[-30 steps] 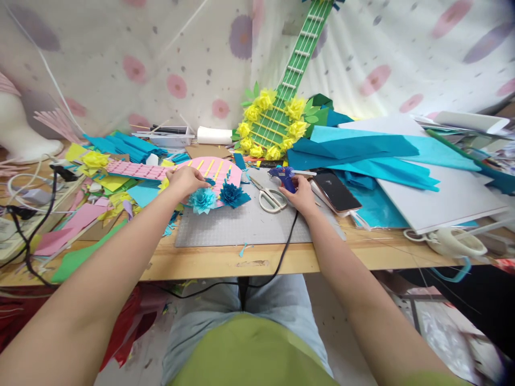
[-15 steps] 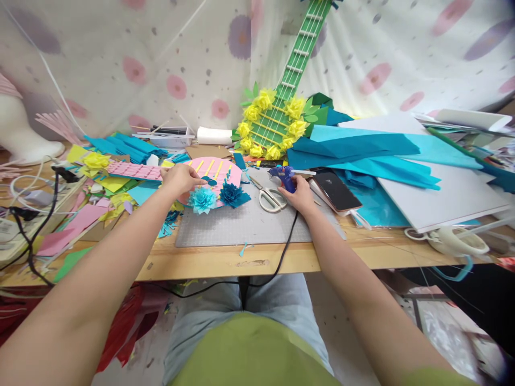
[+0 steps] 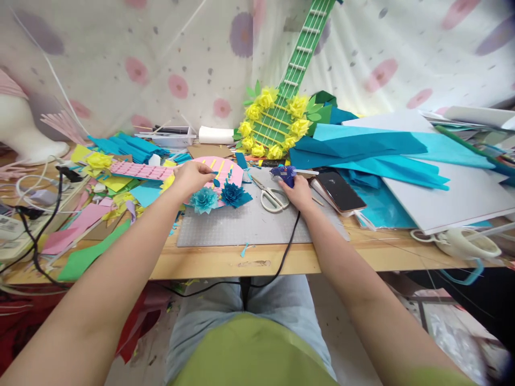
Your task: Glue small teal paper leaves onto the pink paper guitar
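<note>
A pink paper guitar [image 3: 193, 167] lies on the grey cutting mat [image 3: 225, 228], with yellow strips across its body. On its near edge sit a light blue paper flower [image 3: 204, 200] and a dark teal paper flower [image 3: 233, 194]. My left hand [image 3: 191, 178] is over the guitar body, fingers pinched on a small teal paper leaf [image 3: 216, 183]. My right hand [image 3: 298, 190] is wrapped round a blue glue gun [image 3: 285, 175], a white glue stick jutting from its back. Grey-handled scissors [image 3: 270, 194] lie on the mat between the two hands.
A green paper guitar [image 3: 277, 120] ringed with yellow flowers leans at the back. Right of the mat are a phone [image 3: 341, 190], blue paper [image 3: 362, 150] and a white board [image 3: 442, 187]. Paper scraps [image 3: 76, 228] and a power strip [image 3: 24, 236] crowd the left. A black cord [image 3: 287, 249] hangs over the edge.
My left hand has moved slightly right over the guitar body, and the teal leaf at its fingertips has shifted with it. My right hand stays on the glue gun. The view has shifted slightly.
</note>
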Available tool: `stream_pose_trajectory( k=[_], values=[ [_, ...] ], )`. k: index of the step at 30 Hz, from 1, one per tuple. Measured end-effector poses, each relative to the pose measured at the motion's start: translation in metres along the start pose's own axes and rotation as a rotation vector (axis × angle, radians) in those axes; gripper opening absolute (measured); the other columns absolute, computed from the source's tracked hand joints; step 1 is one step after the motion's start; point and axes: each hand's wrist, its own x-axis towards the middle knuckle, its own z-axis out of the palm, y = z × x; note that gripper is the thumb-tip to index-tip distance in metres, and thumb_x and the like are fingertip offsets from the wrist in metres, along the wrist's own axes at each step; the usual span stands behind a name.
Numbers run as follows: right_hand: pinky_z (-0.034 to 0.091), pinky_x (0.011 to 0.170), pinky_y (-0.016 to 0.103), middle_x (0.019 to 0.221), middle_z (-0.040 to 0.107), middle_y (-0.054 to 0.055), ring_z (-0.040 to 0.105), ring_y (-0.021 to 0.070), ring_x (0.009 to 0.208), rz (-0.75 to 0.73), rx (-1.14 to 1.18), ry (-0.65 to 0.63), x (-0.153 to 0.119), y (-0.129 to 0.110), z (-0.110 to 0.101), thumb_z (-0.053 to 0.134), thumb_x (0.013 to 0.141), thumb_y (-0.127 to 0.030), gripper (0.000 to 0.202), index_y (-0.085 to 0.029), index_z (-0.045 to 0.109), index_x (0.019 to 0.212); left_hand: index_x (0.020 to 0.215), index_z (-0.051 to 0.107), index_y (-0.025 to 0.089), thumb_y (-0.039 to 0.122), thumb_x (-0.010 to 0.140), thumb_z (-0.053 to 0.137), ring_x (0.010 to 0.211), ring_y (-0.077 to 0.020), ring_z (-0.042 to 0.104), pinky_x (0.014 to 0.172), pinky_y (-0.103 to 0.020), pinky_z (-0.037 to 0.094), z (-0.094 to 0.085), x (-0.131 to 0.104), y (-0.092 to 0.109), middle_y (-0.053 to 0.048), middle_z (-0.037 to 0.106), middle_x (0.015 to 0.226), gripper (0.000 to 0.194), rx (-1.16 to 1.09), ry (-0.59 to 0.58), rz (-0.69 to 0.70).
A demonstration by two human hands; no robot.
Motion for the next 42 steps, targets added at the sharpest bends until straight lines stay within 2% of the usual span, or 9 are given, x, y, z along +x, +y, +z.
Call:
stream_pose_trajectory(
  k=[6, 10, 12, 14, 17, 21, 25, 30, 42],
  values=[
    [0.046, 0.087, 0.048, 0.091, 0.067, 0.015, 0.062, 0.0325, 0.096, 0.087, 0.180, -0.021, 0.004, -0.006, -0.004, 0.060, 0.074, -0.051, 0.035, -0.018, 0.061, 0.086, 0.075, 0.076, 0.022, 0.031, 0.067, 0.067, 0.079, -0.0196, 0.064, 0.069, -0.027, 0.046, 0.005, -0.002, 0.001, 0.000, 0.075, 0.081, 0.015, -0.082, -0.146, 0.100],
    [0.050, 0.079, 0.041, 0.095, 0.069, 0.011, 0.064, 0.0248, 0.087, 0.083, 0.590, -0.006, -0.006, -0.020, -0.019, 0.058, 0.071, -0.063, 0.049, -0.019, 0.060, 0.092, 0.074, 0.076, 0.021, 0.029, 0.065, 0.068, 0.077, -0.0194, 0.064, 0.068, -0.028, 0.046, 0.005, -0.004, 0.005, -0.001, 0.075, 0.079, 0.015, -0.070, -0.161, 0.093],
    [0.051, 0.070, 0.035, 0.094, 0.069, 0.008, 0.064, 0.0193, 0.077, 0.029, 0.812, -0.112, -0.016, -0.032, -0.029, 0.058, 0.070, -0.067, 0.051, -0.021, 0.060, 0.092, 0.072, 0.076, 0.021, 0.029, 0.064, 0.070, 0.074, -0.0192, 0.063, 0.066, -0.027, 0.045, 0.004, -0.007, 0.010, -0.001, 0.074, 0.075, 0.014, -0.025, -0.171, 0.083],
    [0.049, 0.060, 0.030, 0.079, 0.068, 0.005, 0.059, 0.0150, 0.063, -0.003, 0.888, -0.273, -0.028, -0.046, -0.037, 0.063, 0.069, -0.065, 0.047, -0.021, 0.063, 0.085, 0.070, 0.075, 0.020, 0.030, 0.063, 0.069, 0.072, -0.0187, 0.062, 0.062, -0.027, 0.044, 0.002, -0.010, 0.014, -0.001, 0.072, 0.071, 0.013, 0.007, -0.177, 0.079],
    [0.041, 0.048, 0.028, 0.056, 0.057, -0.001, 0.048, 0.0113, 0.046, -0.028, 0.870, -0.439, -0.043, -0.064, -0.042, 0.068, 0.067, -0.063, 0.043, -0.020, 0.063, 0.073, 0.067, 0.072, 0.020, 0.032, 0.064, 0.067, 0.069, -0.0178, 0.060, 0.059, -0.027, 0.041, 0.002, -0.012, 0.015, -0.001, 0.070, 0.068, 0.014, 0.016, -0.177, 0.100],
    [0.035, 0.041, 0.027, 0.050, 0.053, -0.003, 0.041, 0.0096, 0.040, -0.073, 0.835, -0.488, -0.050, -0.075, -0.035, 0.067, 0.065, -0.068, 0.046, -0.022, 0.059, 0.064, 0.063, 0.070, 0.020, 0.032, 0.064, 0.061, 0.067, -0.0172, 0.059, 0.058, -0.027, 0.039, 0.005, -0.012, 0.014, -0.001, 0.068, 0.065, 0.016, 0.036, -0.190, 0.135],
    [0.038, 0.042, 0.028, 0.048, 0.052, -0.003, 0.045, 0.0114, 0.043, -0.094, 0.776, -0.469, -0.051, -0.074, -0.023, 0.066, 0.066, -0.068, 0.045, -0.023, 0.060, 0.065, 0.061, 0.070, 0.020, 0.033, 0.063, 0.058, 0.063, -0.0173, 0.057, 0.054, -0.027, 0.037, 0.006, -0.013, 0.013, 0.000, 0.066, 0.060, 0.018, 0.042, -0.216, 0.119],
    [0.047, 0.054, 0.031, 0.058, 0.061, 0.000, 0.060, 0.0183, 0.060, -0.174, 0.714, -0.411, -0.054, -0.073, -0.017, 0.067, 0.069, -0.063, 0.041, -0.024, 0.066, 0.079, 0.060, 0.071, 0.021, 0.034, 0.062, 0.059, 0.059, -0.0166, 0.055, 0.052, -0.027, 0.035, 0.007, -0.012, 0.010, 0.000, 0.062, 0.054, 0.018, 0.006, -0.209, 0.092],
    [0.046, 0.055, 0.030, 0.063, 0.063, 0.001, 0.062, 0.0208, 0.067, -0.188, 0.678, -0.380, -0.053, -0.073, -0.017, 0.067, 0.070, -0.060, 0.039, -0.023, 0.068, 0.085, 0.060, 0.072, 0.020, 0.033, 0.060, 0.061, 0.063, -0.0175, 0.057, 0.055, -0.028, 0.038, 0.009, -0.009, 0.008, -0.001, 0.066, 0.058, 0.017, -0.074, -0.241, 0.077]
  ],
)
